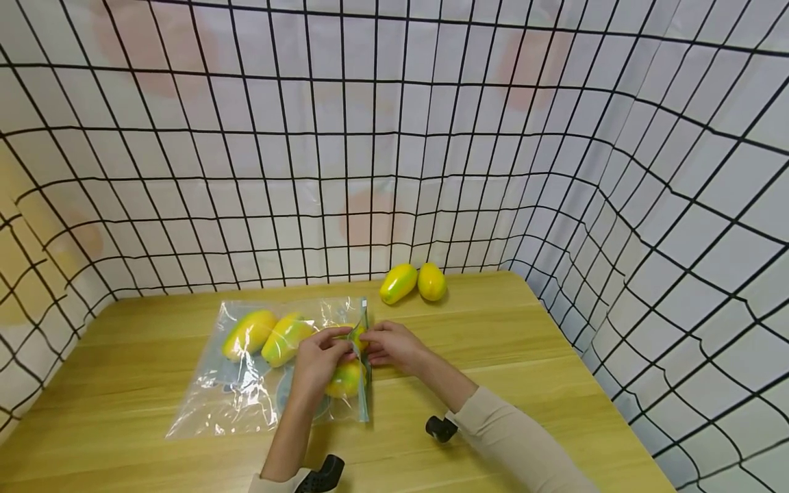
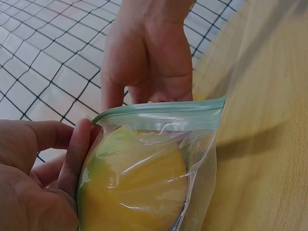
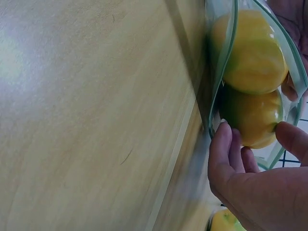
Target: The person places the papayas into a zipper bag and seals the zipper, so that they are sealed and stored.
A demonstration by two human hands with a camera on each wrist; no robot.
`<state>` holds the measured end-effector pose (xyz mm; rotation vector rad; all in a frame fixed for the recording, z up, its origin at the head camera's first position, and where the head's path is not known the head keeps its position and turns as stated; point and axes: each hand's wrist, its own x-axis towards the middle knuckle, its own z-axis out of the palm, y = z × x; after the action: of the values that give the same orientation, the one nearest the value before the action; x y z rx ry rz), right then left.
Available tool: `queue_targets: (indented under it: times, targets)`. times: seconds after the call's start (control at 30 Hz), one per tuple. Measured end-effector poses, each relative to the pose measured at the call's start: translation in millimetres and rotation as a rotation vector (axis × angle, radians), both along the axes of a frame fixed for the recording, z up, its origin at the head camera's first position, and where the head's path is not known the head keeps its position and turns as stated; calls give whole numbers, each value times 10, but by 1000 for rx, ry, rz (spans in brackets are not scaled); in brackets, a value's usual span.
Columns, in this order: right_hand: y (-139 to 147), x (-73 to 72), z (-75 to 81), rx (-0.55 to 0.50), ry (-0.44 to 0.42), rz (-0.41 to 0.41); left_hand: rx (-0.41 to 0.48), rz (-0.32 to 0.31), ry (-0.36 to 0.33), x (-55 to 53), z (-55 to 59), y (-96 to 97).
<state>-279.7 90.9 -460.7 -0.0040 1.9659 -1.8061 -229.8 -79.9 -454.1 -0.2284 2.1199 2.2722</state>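
Beige sleeves (image 1: pixel 518 441) lead to a clear bag (image 1: pixel 203 407) on the table (image 1: pixel 493 342), pinched at its rim (image 1: pixel 362 407) by the left hand (image 1: pixel 316 359) while the right hand (image 1: pixel 397 348) grips a yellow fruit (image 3: pixel 252 118) just inside, apparently loading it, a deeper push likely needed next.

No text, label, brand, number or sign is legible in any view. The bag (image 1: pixel 246 411) shows blue-grey patches; no characters can be resolved on them. A small white patch (image 1: pixel 364 302) sits at the far end of the seal (image 1: pixel 363 405); any marking there is too small to read.
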Motion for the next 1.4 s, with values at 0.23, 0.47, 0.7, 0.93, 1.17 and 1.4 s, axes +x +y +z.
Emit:
queue_targets:
  times: [0.23, 0.47, 0.7, 0.93, 1.17, 1.4]
  targets:
    - [-22, -2, 0, 13, 5, -4, 0, 1, -6, -3, 2, -3]
    - [-17, -14, -20, 17, -2, -2, -1, -2, -8, 11, 5, -3]
    - [-4, -8, -10, 16, 6, 6, 2, -3, -8, 12, 10, -5]
    - [-31, 14, 5, 18, 12, 14, -11, -6, -1, 16, 4, -3]
    - [-22, 17, 4, 21, 11, 16, -10, -7, -6, 27, 7, 13]
    - [83, -19, 50, 44, 42, 4, -9, 6, 0, 21, 3, 13]
